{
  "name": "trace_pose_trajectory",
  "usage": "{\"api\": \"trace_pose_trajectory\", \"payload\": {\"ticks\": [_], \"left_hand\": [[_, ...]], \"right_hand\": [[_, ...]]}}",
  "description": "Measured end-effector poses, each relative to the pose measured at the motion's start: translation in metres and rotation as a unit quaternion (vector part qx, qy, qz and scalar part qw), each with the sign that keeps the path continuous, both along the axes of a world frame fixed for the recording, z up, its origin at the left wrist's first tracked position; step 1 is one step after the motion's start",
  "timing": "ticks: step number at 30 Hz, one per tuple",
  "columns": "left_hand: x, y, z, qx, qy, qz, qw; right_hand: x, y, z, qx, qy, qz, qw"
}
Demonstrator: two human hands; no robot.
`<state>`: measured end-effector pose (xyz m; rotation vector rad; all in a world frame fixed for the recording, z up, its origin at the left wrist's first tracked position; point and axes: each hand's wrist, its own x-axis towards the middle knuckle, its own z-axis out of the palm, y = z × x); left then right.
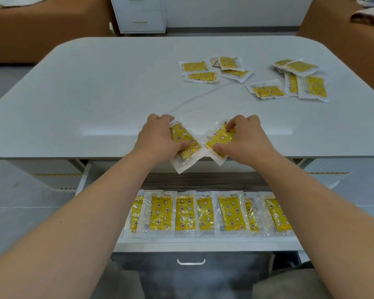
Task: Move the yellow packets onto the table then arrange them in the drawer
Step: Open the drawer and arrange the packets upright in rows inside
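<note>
My left hand [158, 139] grips a yellow packet [187, 151] at the front edge of the white table [95, 100]. Beside it my right hand [244, 140] pinches another yellow packet [219, 140]; the two packets touch at their inner corners and overhang the table edge. Below, the open drawer [203, 242] holds a row of several yellow packets [203, 213] standing side by side. More loose yellow packets lie on the table's far right in two clusters, one packet group [214, 69] nearer the middle and another packet group [298, 79] farther right.
A white cabinet with drawers [139, 15] stands behind the table. Brown seats flank it at the back left [41, 26] and back right [341, 35]. The drawer's handle [190, 261] faces me, just above my knees.
</note>
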<state>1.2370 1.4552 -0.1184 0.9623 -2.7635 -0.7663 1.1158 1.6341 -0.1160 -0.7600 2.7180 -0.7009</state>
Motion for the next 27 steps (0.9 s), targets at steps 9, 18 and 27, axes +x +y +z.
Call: {"api": "trace_pose_trajectory", "payload": {"ticks": [9, 18, 27], "left_hand": [[0.013, -0.001, 0.022, 0.176, 0.019, -0.008, 0.984], [0.029, 0.009, 0.021, 0.067, -0.255, -0.186, 0.947], [0.024, 0.013, -0.017, 0.033, -0.373, -0.226, 0.899]], "right_hand": [[0.002, 0.0, 0.003, -0.115, -0.078, -0.002, 0.99], [0.022, -0.003, 0.018, -0.033, -0.084, 0.166, 0.982], [0.039, 0.0, 0.014, 0.178, -0.117, 0.294, 0.932]]}}
